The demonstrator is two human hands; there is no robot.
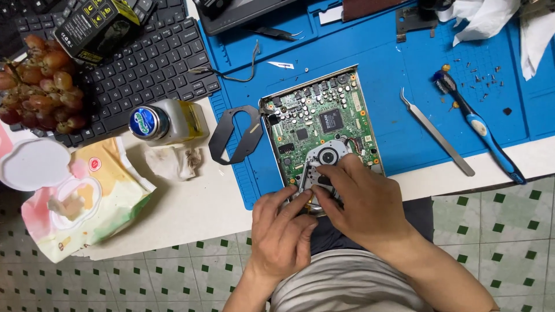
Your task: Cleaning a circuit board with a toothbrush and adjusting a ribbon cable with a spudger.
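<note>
A: Surface entry? 
B: A white table (pixel 191 202) is carrying a blue work mat (pixel 404 86); green-patterned floor tiles (pixel 503 231) are showing below.

A: Hands? 
B: The left hand (pixel 283 231) and right hand (pixel 364 202) are pressing curled fingers on the opened drive (pixel 321 133), at its near edge on the mat. Grip itself: cannot tell.

A: Surroundings? 
B: Tweezers (pixel 436 133) and a toothbrush (pixel 480 127) are lying to the right; a keyboard (pixel 144 63) and a bottle (pixel 167 122) are sitting to the left.

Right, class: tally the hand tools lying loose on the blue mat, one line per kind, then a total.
Metal tweezers: 1
Blue-handled toothbrush: 1
Total: 2
Both lie on the blue mat, apart from the left hand and right hand, which rest on the open circuit board.
</note>
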